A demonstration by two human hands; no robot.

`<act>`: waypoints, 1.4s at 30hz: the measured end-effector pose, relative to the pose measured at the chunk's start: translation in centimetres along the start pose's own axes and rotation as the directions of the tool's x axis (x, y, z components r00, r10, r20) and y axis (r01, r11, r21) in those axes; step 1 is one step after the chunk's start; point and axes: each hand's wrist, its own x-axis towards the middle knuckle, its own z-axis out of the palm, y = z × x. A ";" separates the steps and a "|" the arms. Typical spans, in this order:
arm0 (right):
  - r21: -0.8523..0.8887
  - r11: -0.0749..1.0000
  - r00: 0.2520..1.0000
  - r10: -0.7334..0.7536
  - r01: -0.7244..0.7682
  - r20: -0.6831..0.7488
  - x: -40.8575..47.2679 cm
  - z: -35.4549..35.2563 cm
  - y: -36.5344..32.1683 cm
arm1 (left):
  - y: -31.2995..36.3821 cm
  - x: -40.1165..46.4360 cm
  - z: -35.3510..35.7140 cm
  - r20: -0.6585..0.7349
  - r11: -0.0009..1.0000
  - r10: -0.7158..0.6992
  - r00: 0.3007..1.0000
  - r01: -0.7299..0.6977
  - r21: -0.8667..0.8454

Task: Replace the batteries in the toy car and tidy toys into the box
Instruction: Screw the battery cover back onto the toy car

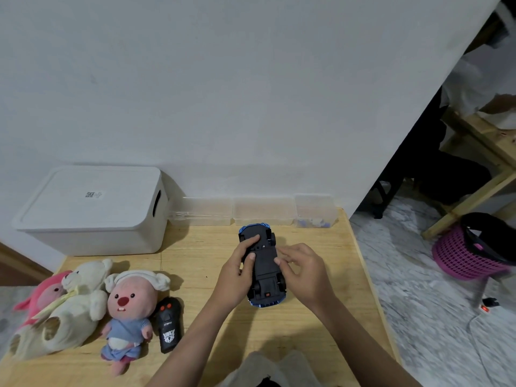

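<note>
- While the toy car lies belly-up on the wooden table, both hands are on it; black underside faces the camera, blue body shows only at both ends.
- Left hand: grasping the car from its left side, fingers curled onto the underside, index finger reaching toward the far end, thumb pressed near the middle.
- Right hand: at the car's right edge, fingers loosely bent, fingertips touching the chassis side near the middle. Can't tell if it actually grips or just rests there.
- Car runs lengthwise away from the person, sitting between the two hands; far end points at the wall.
- Remote control: black, orange buttons, lying flat on the table well left of the left hand, nearer the person.
- Just left of the remote: a pink-faced plush in blue clothes and white cap, on its back.
- Further left: a cream teddy bear, touching a pink plush that is half hidden behind it at the table edge.
- White box: lid on, far left beyond the left hand, against the wall.
- Three clear plastic containers in a row along the wall, just beyond the car's far end; the rightmost holds small bluish bits, too blurry to identify.
- Pink basket on the floor, well right of the right hand.
</note>
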 end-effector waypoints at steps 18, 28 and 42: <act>-0.583 0.679 0.849 0.527 -0.446 -0.036 -3.2 -0.2 9.8 | 0.2 0.1 0.5 0.038 0.993 0.013 0.999 -0.017 0.119; -0.600 0.671 0.859 0.509 -0.435 -0.054 -3.2 0.3 10.5 | 0.0 0.0 0.7 -0.004 0.997 0.021 1.000 -0.021 0.077; 0.181 0.886 0.872 0.456 -0.426 -0.179 -0.8 -1.4 4.8 | 0.4 -0.4 0.4 -0.002 0.998 0.031 1.000 -0.031 0.057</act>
